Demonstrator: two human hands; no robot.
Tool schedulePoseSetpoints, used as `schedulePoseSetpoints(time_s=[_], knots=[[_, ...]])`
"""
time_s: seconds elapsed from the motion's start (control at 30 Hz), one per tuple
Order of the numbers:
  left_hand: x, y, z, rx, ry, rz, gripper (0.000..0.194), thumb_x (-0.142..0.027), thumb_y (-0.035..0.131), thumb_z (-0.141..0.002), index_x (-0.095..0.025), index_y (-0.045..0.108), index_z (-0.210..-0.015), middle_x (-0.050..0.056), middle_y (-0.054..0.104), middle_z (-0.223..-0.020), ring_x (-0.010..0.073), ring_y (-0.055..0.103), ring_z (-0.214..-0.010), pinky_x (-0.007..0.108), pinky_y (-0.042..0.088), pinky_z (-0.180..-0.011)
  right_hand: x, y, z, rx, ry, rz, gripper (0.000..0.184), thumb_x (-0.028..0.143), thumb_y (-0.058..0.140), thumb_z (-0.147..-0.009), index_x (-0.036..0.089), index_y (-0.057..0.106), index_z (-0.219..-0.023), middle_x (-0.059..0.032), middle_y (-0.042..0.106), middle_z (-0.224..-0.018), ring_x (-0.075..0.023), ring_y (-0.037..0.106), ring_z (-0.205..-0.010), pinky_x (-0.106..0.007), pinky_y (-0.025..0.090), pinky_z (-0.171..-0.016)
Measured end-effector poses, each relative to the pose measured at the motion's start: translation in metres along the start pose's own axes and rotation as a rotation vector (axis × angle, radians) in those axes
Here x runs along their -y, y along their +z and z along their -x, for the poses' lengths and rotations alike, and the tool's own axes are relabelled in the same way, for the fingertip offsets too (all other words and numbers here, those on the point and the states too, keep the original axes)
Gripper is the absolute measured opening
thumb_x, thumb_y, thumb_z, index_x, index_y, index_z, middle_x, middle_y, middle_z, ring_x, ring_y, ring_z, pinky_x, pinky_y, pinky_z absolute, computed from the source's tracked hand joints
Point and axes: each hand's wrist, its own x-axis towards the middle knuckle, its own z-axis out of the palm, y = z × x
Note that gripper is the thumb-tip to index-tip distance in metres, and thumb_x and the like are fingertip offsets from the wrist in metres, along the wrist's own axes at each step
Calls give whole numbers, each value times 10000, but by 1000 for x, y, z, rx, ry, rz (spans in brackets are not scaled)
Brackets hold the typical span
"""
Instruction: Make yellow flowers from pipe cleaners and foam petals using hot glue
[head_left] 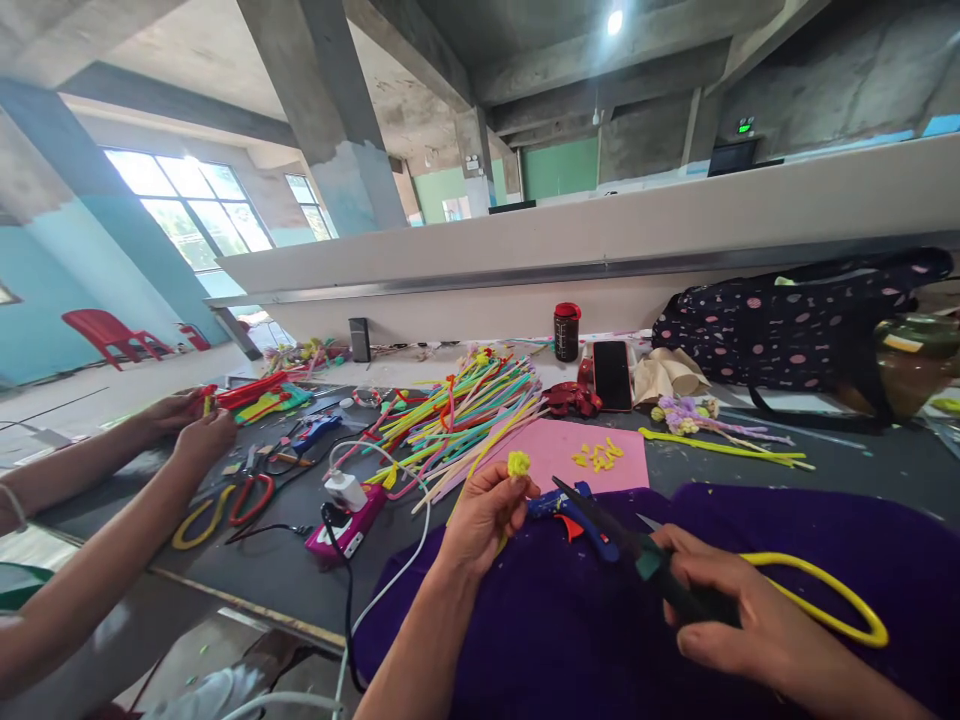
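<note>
Mid-frame, left hand [484, 515]: thumb and fingertips pinching yellow tufted piece [518, 463], tuft poking up above them; its long axis can't be told, lower part hidden by the hand. Just right of it, blue tool with red trigger [553, 503] on dark purple cloth [547, 640]. Next, dark bladed tool [600, 522], slanting upper left to lower right, tip near tuft, apart. Lower right, right hand [724, 590], fingers curled round its handle, farther from tuft.

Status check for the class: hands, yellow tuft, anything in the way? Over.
Left hand pinching yellow tuft. Right hand holding scissors, open. Possible obstacle: blue glue gun between hands.
</note>
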Motion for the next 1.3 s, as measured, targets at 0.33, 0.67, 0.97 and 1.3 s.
schedulePoseSetpoints(time_s=[0.33,0.67,0.97,1.3], knots=[[0,6,5,32,5,21,220,-326,684,-667,-116,625,-693,33,626,-664,52,487,-442,138,313,-337,-1,12,3,-80,-23,42,119,297,569,-723,189,620,-727,-53,533,-983,-223,527,-901,-288,430,-760],[4,11,5,-54,57,-158,258,-348,720,-623,-129,629,-724,17,629,-687,44,478,-439,143,324,-357,-12,17,3,-127,-4,159,84,269,585,-733,190,614,-725,-68,505,-1068,-236,510,-974,-309,440,-802],[6,11,5,-48,124,-308,257,-384,681,-659,-139,635,-718,13,619,-672,44,457,-428,150,285,-355,-10,16,4,-157,-6,190,89,249,557,-747,190,611,-711,-69,518,-1057,-241,508,-986,-318,439,-798],[11,4,3,11,164,-409,205,-373,619,-729,-170,636,-753,-38,500,-506,60,412,-422,178,259,-395,-18,17,3,-177,29,242,115,279,589,-728,181,579,-668,-69,502,-1119,-245,514,-1009,-314,429,-819]])
